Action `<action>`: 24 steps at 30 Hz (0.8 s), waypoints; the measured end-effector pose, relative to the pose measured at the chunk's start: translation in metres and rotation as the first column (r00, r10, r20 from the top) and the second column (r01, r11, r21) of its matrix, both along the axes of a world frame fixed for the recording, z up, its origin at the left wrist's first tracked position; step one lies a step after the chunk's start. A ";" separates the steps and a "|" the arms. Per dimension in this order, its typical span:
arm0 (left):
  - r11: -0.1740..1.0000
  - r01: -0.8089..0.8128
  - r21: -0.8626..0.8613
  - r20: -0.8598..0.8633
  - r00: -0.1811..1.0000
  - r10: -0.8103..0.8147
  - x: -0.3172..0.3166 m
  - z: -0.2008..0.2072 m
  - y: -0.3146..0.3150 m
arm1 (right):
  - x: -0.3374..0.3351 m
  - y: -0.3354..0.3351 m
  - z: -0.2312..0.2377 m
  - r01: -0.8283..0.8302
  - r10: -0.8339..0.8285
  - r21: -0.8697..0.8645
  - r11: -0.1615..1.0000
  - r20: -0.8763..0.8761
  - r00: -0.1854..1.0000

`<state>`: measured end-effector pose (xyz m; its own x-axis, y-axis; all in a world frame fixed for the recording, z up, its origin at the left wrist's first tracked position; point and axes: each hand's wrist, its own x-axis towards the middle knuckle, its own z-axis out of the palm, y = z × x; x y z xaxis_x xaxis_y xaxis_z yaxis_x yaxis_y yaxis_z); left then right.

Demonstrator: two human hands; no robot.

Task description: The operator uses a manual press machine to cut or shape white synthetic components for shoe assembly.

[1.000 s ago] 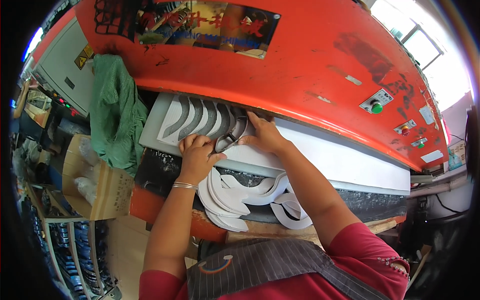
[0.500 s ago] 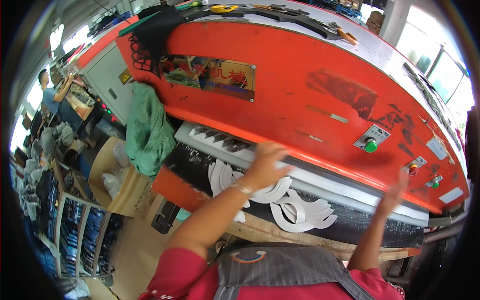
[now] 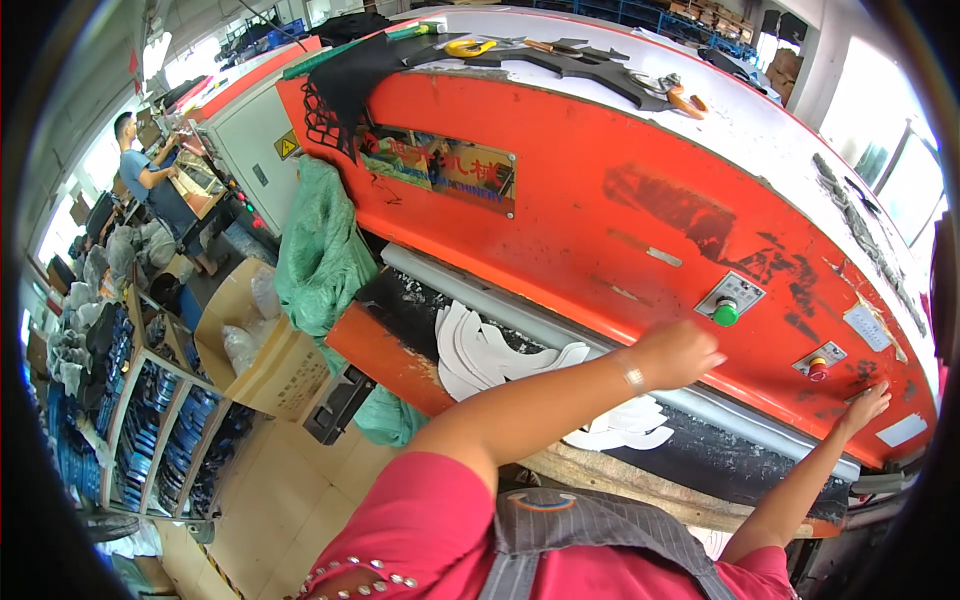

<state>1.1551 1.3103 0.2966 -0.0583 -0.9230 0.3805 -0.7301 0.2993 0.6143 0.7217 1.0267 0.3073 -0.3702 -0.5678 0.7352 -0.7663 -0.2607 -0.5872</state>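
Observation:
My left hand [image 3: 680, 355] hangs in front of the red machine [image 3: 570, 190], over the grey bar [image 3: 560, 318], its fingers curled and nothing seen in them. Farther right, my right hand [image 3: 867, 406] bends its fingers over a small control panel low on the machine; they hide the lower green push button there. A red push button [image 3: 818, 370] sits just left of that hand, and a larger green push button [image 3: 726, 313] is above my left hand. Flat curved white cut pieces [image 3: 470, 345] lie stacked on the black board [image 3: 395, 300], partly covered by my left forearm.
A green sack [image 3: 320, 240] hangs by the machine's left end, beside an open cardboard box [image 3: 290, 370]. Scissors with yellow handles [image 3: 468, 48] and dark sheet scraps lie on top. Shelves with blue items [image 3: 165, 440] stand left. Another person [image 3: 150, 180] works in the background.
My left hand has moved right, away from the white pieces. My right hand has gone up and right onto the lower green button's panel. The grey toothed strip behind the pieces is out of sight.

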 end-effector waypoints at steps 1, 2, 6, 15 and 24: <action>0.999 -0.026 0.029 -0.037 0.999 0.027 0.006 -0.015 0.022 | 0.007 0.012 0.008 -0.060 0.060 0.000 0.998 0.088 0.994; 0.999 -0.038 0.033 -0.032 0.999 0.039 0.012 -0.028 0.047 | 0.016 0.025 0.016 -0.132 0.133 -0.015 0.991 0.223 0.966; 0.830 -0.177 0.528 0.060 0.983 0.171 0.030 -0.067 0.162 | 0.073 0.077 0.058 -0.218 0.257 -0.150 0.964 0.337 0.906; 0.868 -0.493 0.061 0.153 0.864 0.480 0.002 -0.106 0.233 | 0.333 0.249 0.042 -0.855 0.878 -0.297 0.425 -0.093 0.469; 0.901 -0.344 0.264 0.113 0.939 0.325 0.005 -0.102 0.262 | 0.428 0.360 0.008 -0.916 0.916 0.395 -0.064 -0.341 -0.211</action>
<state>1.1597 1.5726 0.1949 0.2566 -0.9597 0.1147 -0.7981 -0.1435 0.5852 1.1499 1.3870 0.3148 0.8487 -0.0117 0.5287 0.2008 -0.9178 -0.3425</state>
